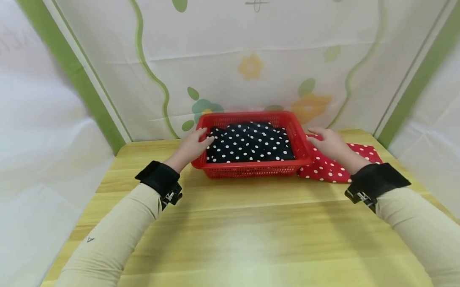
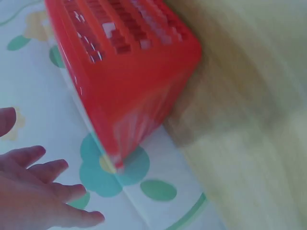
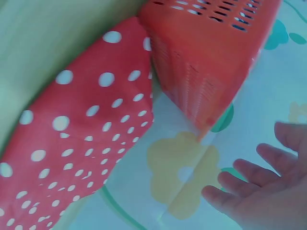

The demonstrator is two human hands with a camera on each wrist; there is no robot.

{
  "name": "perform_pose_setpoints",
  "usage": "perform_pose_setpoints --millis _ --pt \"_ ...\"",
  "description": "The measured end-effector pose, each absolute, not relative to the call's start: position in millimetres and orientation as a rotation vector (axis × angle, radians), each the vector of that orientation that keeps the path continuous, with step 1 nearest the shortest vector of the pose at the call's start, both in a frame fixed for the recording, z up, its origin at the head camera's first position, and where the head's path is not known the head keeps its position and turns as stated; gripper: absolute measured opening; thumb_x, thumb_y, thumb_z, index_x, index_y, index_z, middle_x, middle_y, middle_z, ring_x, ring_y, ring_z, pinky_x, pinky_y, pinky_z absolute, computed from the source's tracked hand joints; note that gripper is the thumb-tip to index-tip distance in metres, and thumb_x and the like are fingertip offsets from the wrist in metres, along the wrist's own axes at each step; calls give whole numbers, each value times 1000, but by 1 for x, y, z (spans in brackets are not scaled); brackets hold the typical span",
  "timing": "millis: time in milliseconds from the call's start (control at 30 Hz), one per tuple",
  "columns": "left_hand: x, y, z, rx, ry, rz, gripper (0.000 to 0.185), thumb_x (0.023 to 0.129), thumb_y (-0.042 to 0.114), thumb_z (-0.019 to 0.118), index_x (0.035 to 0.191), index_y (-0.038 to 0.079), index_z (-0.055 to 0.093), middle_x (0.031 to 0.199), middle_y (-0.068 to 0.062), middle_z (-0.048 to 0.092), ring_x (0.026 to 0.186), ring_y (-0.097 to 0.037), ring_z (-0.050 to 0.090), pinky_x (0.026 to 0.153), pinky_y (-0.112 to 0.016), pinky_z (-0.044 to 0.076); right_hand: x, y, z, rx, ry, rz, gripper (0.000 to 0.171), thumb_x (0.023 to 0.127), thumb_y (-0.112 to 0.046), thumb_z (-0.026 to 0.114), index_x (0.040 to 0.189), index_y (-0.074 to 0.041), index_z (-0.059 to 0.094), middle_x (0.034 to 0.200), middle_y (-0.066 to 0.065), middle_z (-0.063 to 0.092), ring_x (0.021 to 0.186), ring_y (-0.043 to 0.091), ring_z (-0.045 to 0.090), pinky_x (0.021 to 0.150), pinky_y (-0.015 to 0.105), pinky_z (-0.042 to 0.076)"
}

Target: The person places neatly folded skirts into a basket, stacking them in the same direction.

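On the wooden table (image 1: 227, 228), toward its far edge, the left hand (image 1: 193, 147) lay at the left end of the red plastic basket (image 1: 252, 169), its fingers straight and relaxed, gripping nothing; whether they touched the rim could not be told from the head view. From the left wrist view the hand was cut off at the frame's edge and the basket was blurred. Inside the basket sat a folded black cloth with white dots (image 1: 250, 143), its lower part hidden by the near wall. Just beside the basket's right end lay a red polka-dot cloth (image 1: 329, 168), partly covered by the right hand (image 1: 330, 143), which hovered or rested over it, fingers spread and loose, clasping nothing.
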State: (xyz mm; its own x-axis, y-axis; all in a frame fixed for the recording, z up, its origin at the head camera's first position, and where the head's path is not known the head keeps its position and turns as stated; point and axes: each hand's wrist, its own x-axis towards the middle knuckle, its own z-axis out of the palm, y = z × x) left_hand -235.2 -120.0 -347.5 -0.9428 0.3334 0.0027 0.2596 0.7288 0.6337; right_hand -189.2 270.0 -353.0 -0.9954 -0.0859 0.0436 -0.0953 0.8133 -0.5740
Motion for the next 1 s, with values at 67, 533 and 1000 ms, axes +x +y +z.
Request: perform_pose_setpoints --millis 67,533,1000 --pt "-231 -121 -349 480 2830 970 61 104 35 43 152 1 27 158 -20 19 146 -38 12 115 -56 10 -188 272 -356 163 -2993 932 58 100 -21 54 146 7 34 143 34 37 131 52 32 102 68 28" --pt "-201 -138 -360 551 2765 1077 64 103 38 46 154 7 25 160 -17 16 146 -42 1 113 -62 9 -175 292 -374 72 -3055 919 61 100 -21 52 145 12 28 141 36 36 130 55 31 102 67 29" --pt "-156 -144 -385 603 2771 1011 63 102 37 49 154 8 27 160 -15 16 146 -42 1 108 -70 2 -164 300 -393 77 -3089 892 59 100 -19 52 142 16 31 138 39 38 126 55 36 101 66 32"
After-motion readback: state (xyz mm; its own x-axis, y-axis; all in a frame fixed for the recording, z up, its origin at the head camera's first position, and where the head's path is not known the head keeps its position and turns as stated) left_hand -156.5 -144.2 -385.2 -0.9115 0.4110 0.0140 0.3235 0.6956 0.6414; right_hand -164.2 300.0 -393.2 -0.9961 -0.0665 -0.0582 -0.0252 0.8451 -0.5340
